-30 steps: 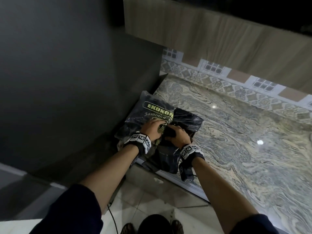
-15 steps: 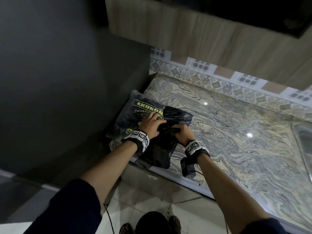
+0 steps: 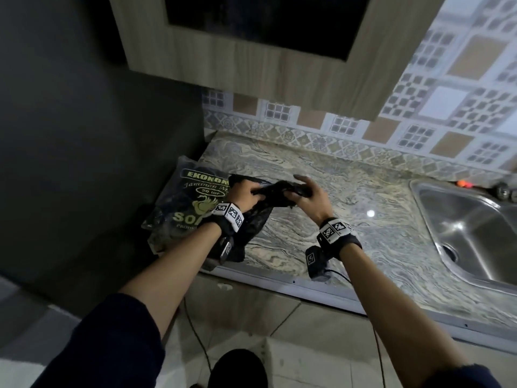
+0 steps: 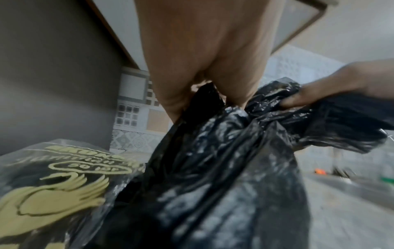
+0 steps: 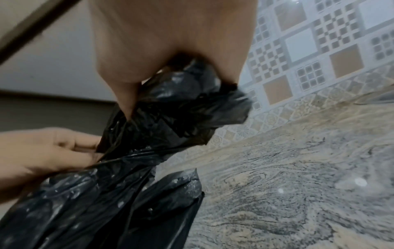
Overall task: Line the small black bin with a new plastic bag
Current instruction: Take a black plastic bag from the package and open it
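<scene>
A crumpled black plastic bag (image 3: 258, 217) hangs between both hands above the marbled counter (image 3: 321, 228). My left hand (image 3: 243, 193) grips its left end; my right hand (image 3: 303, 193) pinches its bunched right end, with some fingers raised. In the left wrist view the black bag (image 4: 224, 168) fills the lower middle, the right hand's fingers (image 4: 324, 91) pinching it from the right. The right wrist view shows the black bag (image 5: 149, 151) under my thumb, the left hand (image 5: 42, 151) holding it at the left. The pack of bags (image 3: 187, 203), clear with yellow print, lies at the counter's left end. No black bin is in view.
A steel sink (image 3: 472, 233) is set in the counter at the right. A dark wall (image 3: 84, 135) closes the left side. A wooden wall cabinet (image 3: 251, 51) hangs overhead, with patterned tiles (image 3: 447, 107) behind. Tiled floor (image 3: 265, 331) lies below the counter edge.
Both hands have lifted the black bag off the pack and drawn apart, the right hand moving right. The view has tilted up and right, bringing the sink in.
</scene>
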Available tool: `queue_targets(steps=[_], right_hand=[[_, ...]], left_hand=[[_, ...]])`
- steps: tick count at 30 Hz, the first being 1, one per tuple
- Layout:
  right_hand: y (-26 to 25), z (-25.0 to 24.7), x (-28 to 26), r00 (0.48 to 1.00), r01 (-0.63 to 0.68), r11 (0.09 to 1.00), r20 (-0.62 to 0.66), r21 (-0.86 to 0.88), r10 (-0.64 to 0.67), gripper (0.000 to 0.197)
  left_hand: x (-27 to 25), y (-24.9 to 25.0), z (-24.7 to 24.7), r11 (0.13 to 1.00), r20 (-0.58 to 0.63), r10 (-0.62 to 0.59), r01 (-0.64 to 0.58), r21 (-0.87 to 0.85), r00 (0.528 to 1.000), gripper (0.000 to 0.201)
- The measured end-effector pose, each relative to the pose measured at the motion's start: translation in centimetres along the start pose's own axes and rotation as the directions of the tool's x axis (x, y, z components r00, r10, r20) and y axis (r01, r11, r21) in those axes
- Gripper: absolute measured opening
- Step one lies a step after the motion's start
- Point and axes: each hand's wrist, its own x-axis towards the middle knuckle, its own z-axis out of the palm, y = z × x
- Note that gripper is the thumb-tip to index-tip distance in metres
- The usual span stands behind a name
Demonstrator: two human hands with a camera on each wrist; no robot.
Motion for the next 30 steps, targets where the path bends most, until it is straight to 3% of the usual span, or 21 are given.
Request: queue_targets(steps=[5,7,9,12,14,16,18,22,26,30], right_hand=[[-1.0,-3.1,-3.6,0.996,0.02,0.983,-0.086,0.184,-0.004,0.108],[-1.1,-3.7,-5.6,1.0,-0.018,0.98,0.003,0.199,0.018,0.113],[-1.3,-3.9,-7.6,0.982,-0.064,0.971,0.189,0.229,0.021,0.103],[-2.1,-3.1,-10.1,0.928,-0.097,0.945,0.373,0.314,-0.028,0.057],[-2.3,-2.5,-10.9,0.937,-0.07,0.939,0.345,0.338,-0.054,0.035],[-2.4,-2.3,-11.3,0.949,-0.064,0.925,0.309,0.374,-0.059,0.025],[-2.6,-2.5,-11.4,0.957,-0.073,0.92,0.288,0.386,-0.045,0.02],[-4.2,-2.3,-12.6,0.961,-0.091,0.912,0.275,0.401,-0.025,0.023],[-6.2,-1.7,-14.3,0.992,-0.035,0.894,0.123,0.447,-0.023,0.016],[-8.2,-0.8,-16.4,0.998,-0.006,0.896,0.059,0.445,-0.023,0.02]], left_hand=[[-3.1,2.4,0.9,0.984,-0.212,-0.119,0.087,-0.155,0.97,0.017],[-4.9,3.8,1.4,0.971,-0.276,-0.163,0.104,-0.215,0.947,0.02],[-6.7,5.2,1.9,0.95,-0.321,-0.212,0.118,-0.289,0.923,0.022],[-9.9,6.7,2.1,0.909,-0.323,-0.272,0.132,-0.395,0.907,0.025],[-12.2,7.6,1.9,0.87,-0.257,-0.317,0.173,-0.461,0.913,0.029],[-14.2,8.3,1.3,0.804,-0.173,-0.384,0.237,-0.546,0.907,0.033],[-15.9,8.6,0.5,0.731,-0.128,-0.423,0.255,-0.633,0.897,0.032],[-19.3,7.9,-0.9,0.688,-0.071,-0.451,0.296,-0.663,0.89,0.037],[-22.0,6.3,-2.6,0.772,-0.169,-0.439,0.275,-0.573,0.883,0.046],[-25.4,4.9,-4.9,0.866,-0.358,-0.448,0.299,-0.401,0.819,0.053]])
